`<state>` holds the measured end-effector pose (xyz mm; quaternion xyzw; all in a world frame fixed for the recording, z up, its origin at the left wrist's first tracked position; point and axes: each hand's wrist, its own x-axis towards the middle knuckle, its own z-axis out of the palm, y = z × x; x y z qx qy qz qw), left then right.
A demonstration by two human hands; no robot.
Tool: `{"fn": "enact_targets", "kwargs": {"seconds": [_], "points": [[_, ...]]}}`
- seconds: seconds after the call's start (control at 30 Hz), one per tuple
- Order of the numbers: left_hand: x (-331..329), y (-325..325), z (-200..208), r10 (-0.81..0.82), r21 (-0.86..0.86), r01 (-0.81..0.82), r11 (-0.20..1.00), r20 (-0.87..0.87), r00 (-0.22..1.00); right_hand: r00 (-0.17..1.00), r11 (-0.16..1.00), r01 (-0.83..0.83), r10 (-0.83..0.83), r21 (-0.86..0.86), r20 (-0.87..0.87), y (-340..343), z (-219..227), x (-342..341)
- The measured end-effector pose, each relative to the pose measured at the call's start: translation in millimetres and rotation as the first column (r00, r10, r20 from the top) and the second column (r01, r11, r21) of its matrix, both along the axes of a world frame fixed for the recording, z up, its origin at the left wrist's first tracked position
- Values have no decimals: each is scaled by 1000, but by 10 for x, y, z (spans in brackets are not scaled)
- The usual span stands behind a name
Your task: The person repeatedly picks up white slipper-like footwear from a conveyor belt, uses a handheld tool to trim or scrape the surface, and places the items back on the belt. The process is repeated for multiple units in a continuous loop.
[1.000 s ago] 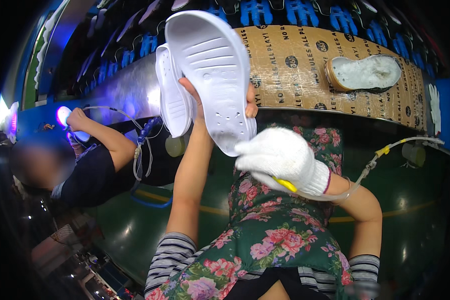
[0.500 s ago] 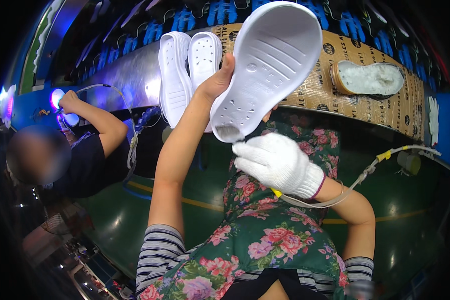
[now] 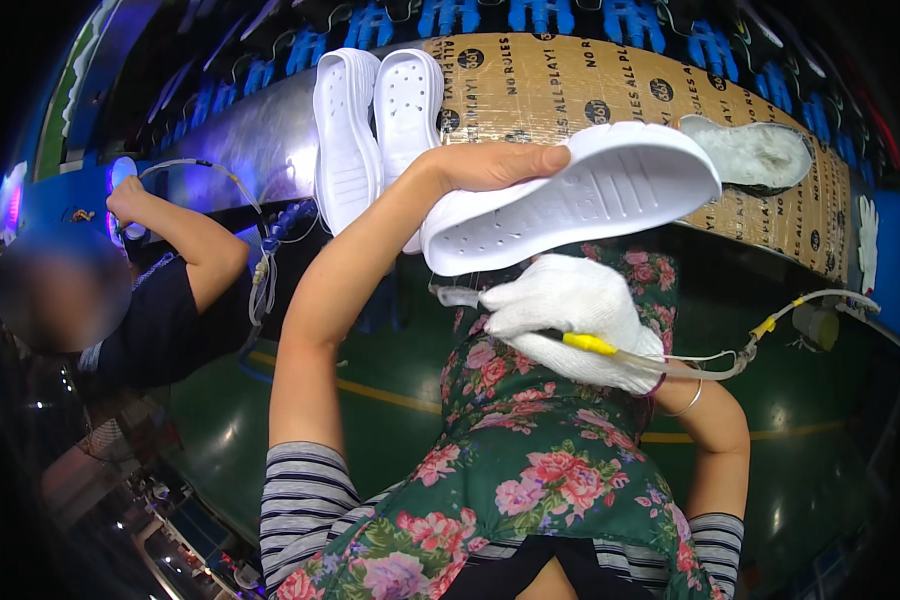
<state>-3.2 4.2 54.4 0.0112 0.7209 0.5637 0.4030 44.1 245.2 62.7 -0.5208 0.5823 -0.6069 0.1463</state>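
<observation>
My bare left hand (image 3: 495, 165) grips a white foam shoe sole (image 3: 610, 190) by its far edge, thumb lying over the rim. The sole is tilted, its hollow inner side facing me. Below it, my right hand (image 3: 575, 310) in a white knit glove has its fingers closed round a brush. The brush's pale bristles (image 3: 458, 297) show just under the sole's left end; whether they touch it I cannot tell. A yellow collar (image 3: 589, 344) joins the brush to a clear hose (image 3: 685, 372) running off to the right. Most of its handle is hidden in the glove.
Two more white soles (image 3: 348, 140) lie side by side on the metal bench (image 3: 255, 150). On taped cardboard (image 3: 530, 85) sits a sole-shaped holder with whitish residue (image 3: 750, 152). A co-worker's arm (image 3: 195, 230) is at left. Blue clamps (image 3: 540, 14) line the back; a white glove (image 3: 867, 240) hangs right.
The sole has been tipped over, its raised end swinging down to the right. The bristles have come off its inner side, and my gloved hand has turned, showing more of the yellow collar.
</observation>
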Motion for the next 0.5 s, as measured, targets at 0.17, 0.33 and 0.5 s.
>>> {"fn": "enact_targets", "kwargs": {"seconds": [0.17,0.33,0.5], "points": [[-96,72,-12,-129,-171,112,979,-93,987,933,993,90,-56,80,-355,-18,-57,-81],[-148,43,-180,-70,-129,47,990,-183,981,944,985,175,-168,-1,-284,-46,-142,-107],[-158,-47,-380,215,482,-243,842,113,970,692,983,109,-181,147,699,52,27,-7]]}}
